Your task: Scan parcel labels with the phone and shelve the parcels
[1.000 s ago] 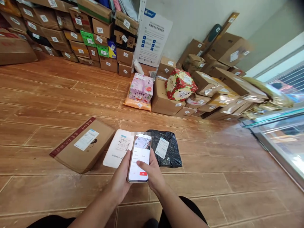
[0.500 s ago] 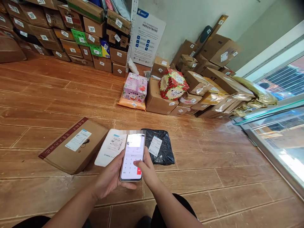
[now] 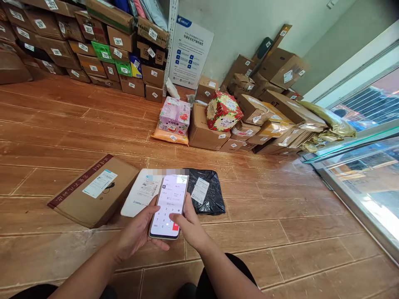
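Note:
Both hands hold a smartphone (image 3: 168,205) upright over the floor, its lit screen showing a number keypad. My left hand (image 3: 139,230) wraps the phone's left side, thumb at the screen's edge and fingers underneath. On the right side, my right hand (image 3: 190,224) grips the phone, its thumb over the keypad. Behind the phone lie a white parcel (image 3: 137,193) with printed text, partly covered, and a black plastic-wrapped parcel (image 3: 215,193) with a white label. A brown cardboard box (image 3: 96,191) with a dark red tape strip and a shipping label sits to the left.
Labelled boxes (image 3: 59,50) fill shelves at the back left. More cartons (image 3: 208,133) are piled along the wall, with a red patterned box (image 3: 222,111) and a pink box (image 3: 174,115) among them. A glass door (image 3: 368,166) stands at the right; wood-look floor tiles (image 3: 249,236) lie below.
The phone and both hands have shifted slightly left and down. My left thumb now lies at the screen's left edge. The view has turned a little; the parcels stay put.

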Action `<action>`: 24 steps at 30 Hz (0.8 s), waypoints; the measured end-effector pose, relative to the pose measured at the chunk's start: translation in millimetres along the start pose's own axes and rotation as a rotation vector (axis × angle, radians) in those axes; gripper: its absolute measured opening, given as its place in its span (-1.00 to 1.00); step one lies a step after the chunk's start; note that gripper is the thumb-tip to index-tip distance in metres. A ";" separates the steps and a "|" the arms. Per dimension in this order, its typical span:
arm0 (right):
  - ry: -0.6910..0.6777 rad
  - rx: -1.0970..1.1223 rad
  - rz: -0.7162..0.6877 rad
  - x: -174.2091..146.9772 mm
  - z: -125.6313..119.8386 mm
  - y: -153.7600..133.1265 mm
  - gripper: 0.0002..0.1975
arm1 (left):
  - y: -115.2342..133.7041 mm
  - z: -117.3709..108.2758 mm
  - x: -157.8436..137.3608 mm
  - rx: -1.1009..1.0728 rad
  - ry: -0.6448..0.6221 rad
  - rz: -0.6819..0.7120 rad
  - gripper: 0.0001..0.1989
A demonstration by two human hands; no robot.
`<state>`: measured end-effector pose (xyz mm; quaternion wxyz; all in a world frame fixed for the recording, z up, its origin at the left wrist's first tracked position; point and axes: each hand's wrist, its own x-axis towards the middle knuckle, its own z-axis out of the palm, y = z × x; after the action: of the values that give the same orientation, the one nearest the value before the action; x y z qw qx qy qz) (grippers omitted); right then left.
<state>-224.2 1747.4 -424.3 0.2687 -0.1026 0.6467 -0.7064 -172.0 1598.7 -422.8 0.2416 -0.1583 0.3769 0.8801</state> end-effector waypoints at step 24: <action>0.067 0.056 -0.006 -6.5 -2.7 -8.0 -0.53 | -9.1 2.3 2.9 -0.038 -0.037 0.027 -0.27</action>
<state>-222.0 1753.1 -415.6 0.2476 -0.0730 0.6350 -0.7281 -169.7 1606.7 -427.9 0.2335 -0.1414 0.3578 0.8930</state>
